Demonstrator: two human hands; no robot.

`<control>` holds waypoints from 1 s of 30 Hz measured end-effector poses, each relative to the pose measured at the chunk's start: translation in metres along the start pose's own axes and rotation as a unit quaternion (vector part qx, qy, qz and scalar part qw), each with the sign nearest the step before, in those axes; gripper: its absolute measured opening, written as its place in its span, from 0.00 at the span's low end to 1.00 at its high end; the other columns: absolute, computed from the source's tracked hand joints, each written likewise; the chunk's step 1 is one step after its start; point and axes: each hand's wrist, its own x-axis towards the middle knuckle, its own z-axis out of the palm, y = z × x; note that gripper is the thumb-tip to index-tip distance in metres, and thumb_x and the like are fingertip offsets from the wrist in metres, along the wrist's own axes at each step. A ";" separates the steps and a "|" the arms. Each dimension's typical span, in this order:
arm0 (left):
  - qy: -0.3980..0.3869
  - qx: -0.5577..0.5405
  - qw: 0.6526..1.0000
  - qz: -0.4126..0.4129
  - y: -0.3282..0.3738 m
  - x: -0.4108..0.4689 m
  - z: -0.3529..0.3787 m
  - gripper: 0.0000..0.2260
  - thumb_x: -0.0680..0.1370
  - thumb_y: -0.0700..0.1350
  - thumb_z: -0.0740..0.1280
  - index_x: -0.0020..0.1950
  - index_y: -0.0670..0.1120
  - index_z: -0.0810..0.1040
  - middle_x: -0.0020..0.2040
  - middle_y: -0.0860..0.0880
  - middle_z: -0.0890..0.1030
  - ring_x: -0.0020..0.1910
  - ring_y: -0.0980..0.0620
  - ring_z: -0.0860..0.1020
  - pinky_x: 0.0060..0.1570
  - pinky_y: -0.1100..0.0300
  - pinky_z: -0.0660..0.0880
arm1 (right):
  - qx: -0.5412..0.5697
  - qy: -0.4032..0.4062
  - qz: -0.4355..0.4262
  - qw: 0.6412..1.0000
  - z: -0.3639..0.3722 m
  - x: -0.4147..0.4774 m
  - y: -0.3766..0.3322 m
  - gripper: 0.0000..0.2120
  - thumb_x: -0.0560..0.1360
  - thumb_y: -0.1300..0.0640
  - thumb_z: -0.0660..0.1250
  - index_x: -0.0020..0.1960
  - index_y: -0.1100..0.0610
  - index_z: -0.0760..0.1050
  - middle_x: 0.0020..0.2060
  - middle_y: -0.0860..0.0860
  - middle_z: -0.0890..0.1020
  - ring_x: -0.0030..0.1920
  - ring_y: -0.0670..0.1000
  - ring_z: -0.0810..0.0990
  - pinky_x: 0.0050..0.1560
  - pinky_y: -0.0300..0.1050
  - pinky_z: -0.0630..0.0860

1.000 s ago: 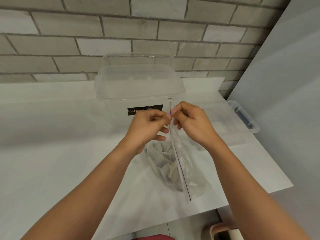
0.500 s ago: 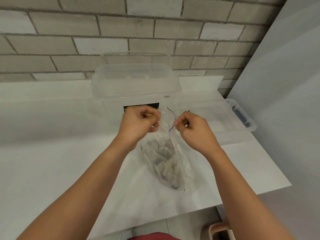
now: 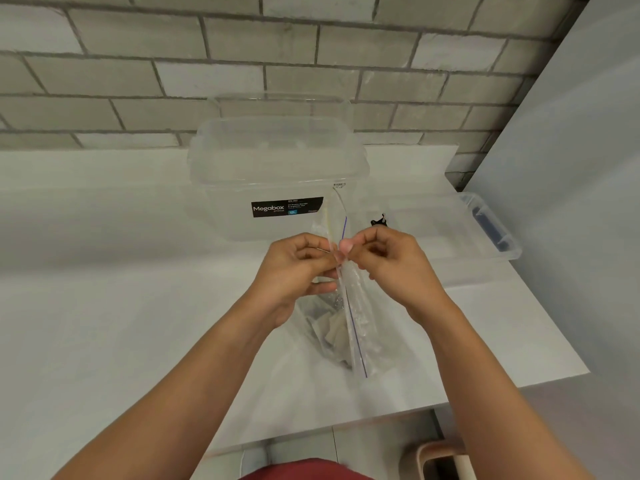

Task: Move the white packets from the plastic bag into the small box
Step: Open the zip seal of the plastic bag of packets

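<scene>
Pinching opposite lips of the zip-top plastic bag (image 3: 349, 306), left hand (image 3: 298, 261) and right hand (image 3: 384, 261) should peel evenly apart; white packets (image 3: 334, 332) sit inside, near the table's (image 3: 104, 306) front edge.

The plastic bag (image 3: 362, 329) stands before the big box (image 3: 277, 168), left of the small box (image 3: 450, 233).

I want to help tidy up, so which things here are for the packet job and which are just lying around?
For the job: plastic bag, pinched at its top by left hand and right hand; white packets inside it; small box on the right.
Just lying about: big Megabox tub; small black thing behind the right hand.
</scene>
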 end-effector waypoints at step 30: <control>-0.024 0.028 0.998 0.051 -0.021 -0.021 0.013 0.14 0.70 0.36 0.78 0.53 0.44 0.82 0.37 0.46 0.83 0.40 0.48 0.84 0.44 0.49 0.82 | -0.061 0.000 0.026 0.998 -0.006 -0.018 0.018 0.10 0.77 0.48 0.72 0.42 0.54 0.81 0.34 0.47 0.81 0.36 0.45 0.77 0.44 0.49 0.76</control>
